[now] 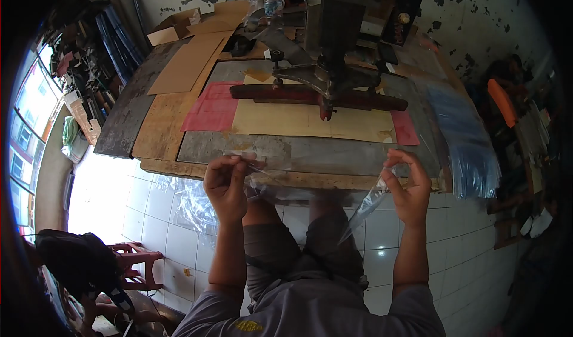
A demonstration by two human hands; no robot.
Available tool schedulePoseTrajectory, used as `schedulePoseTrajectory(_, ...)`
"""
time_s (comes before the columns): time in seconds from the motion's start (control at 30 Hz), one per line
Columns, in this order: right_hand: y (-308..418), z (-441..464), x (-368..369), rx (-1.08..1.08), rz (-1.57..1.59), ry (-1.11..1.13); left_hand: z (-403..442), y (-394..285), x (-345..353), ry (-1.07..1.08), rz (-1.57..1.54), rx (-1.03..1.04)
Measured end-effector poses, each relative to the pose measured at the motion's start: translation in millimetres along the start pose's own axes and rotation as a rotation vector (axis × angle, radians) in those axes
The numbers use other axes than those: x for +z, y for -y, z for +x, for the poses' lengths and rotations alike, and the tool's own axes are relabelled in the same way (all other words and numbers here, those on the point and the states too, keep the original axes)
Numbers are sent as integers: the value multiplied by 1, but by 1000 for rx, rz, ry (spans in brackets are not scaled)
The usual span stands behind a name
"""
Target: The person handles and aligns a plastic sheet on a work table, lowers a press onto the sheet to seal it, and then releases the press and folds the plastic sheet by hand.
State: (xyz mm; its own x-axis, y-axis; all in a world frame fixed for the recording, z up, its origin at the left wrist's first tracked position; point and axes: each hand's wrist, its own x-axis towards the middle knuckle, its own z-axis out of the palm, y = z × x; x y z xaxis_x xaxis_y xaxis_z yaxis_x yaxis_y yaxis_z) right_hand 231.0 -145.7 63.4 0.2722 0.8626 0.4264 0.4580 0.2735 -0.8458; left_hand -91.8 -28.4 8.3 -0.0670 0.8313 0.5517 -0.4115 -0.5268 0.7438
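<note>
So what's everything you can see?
table: 1, brown and grey, in front
press: 1, dark, on table
yellow sheet: 1, yellow, under press
red patches: 2, red, yellow sheet's ends
plastic stack: 1, bluish, table's right edge
cardboard: several, brown, table's back left
bottle: 1, clear and blue, table's back
stool: 1, red, lower left
floor: 1, white tiles, below
other clutter: uncounted, mixed, edges
clear plastic: count unclear, colourless, lower middle
left hand: 1, bare, pinching plastic
right hand: 1, bare, pinching plastic

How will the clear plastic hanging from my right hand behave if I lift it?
The clear plastic is probably floppy, since it droops below your right hand. It's likely light, as a fingertip pinch holds it. Its glossy shine suggests it may be slippery.
</note>
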Motion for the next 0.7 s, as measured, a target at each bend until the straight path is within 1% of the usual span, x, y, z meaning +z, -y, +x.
schedulePoseTrajectory(0.03,-2,2,-3,52,33,-14,0,0,1,-13,-2,-2)
schedulePoseTrajectory(0.13,-3,8,-11,-173,-148,111,0,0,1,-63,73,7)
schedulePoseTrajectory(0.23,-6,3,-8,-73,-85,51,-1,0,3,-55,121,19)
schedulePoseTrajectory(0.3,-7,2,-5,-78,-81,-17,0,-3,5,-38,127,-7)
schedulePoseTrajectory(0.37,-4,1,-3,-100,-114,-52,2,-7,7,-26,128,-66)
schedulePoseTrajectory(0.43,3,2,-4,-137,-184,-56,3,-6,6,-18,118,-74)
schedulePoseTrajectory(0.53,3,3,-5,-254,-268,-21,5,-8,6,-9,124,-83)
schedulePoseTrajectory(0.7,2,6,-7,-236,-232,-25,6,-12,-1,32,170,-124)
